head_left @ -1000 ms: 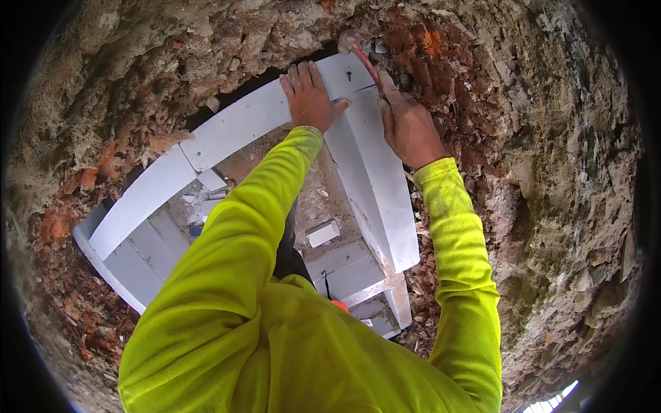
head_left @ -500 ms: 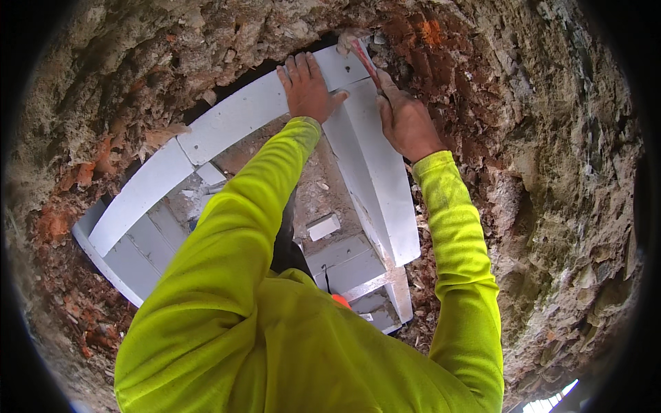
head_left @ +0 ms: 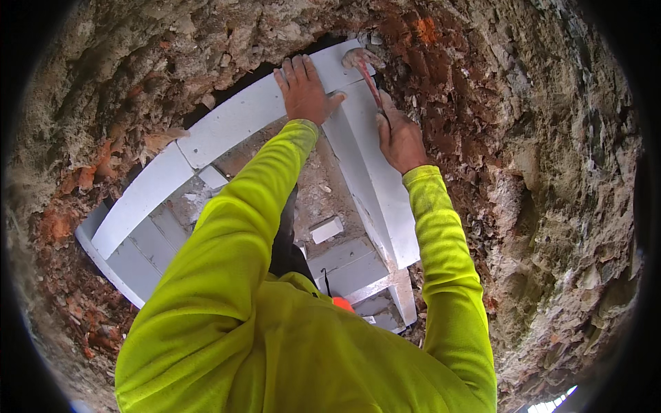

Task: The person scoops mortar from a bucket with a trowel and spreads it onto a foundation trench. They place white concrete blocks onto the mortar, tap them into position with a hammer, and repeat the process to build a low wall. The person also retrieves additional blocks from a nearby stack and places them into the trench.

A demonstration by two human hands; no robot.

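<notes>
My left hand [head_left: 304, 93] lies flat with fingers spread on a pale, curved block course [head_left: 234, 113], near the corner where it meets a long straight white block [head_left: 379, 165]. My right hand [head_left: 403, 141] is closed round the handle of a hammer [head_left: 370, 86]. The handle is red, and the rounded head is pale and dusty. This head is over the far end of the white blocks, just right of my left hand; whether it touches them I cannot tell.
Rough, broken earth and rubble [head_left: 537, 172] close in around the blocks. Inside the frame lie a small loose white block [head_left: 326, 230], grey slabs [head_left: 348, 265] and dusty debris. A dark gap runs behind the curved course. Something orange [head_left: 342, 303] shows below me.
My right hand and the hammer have come nearer to me, and the hammer head has shifted slightly right. My left hand stays on the curved blocks.
</notes>
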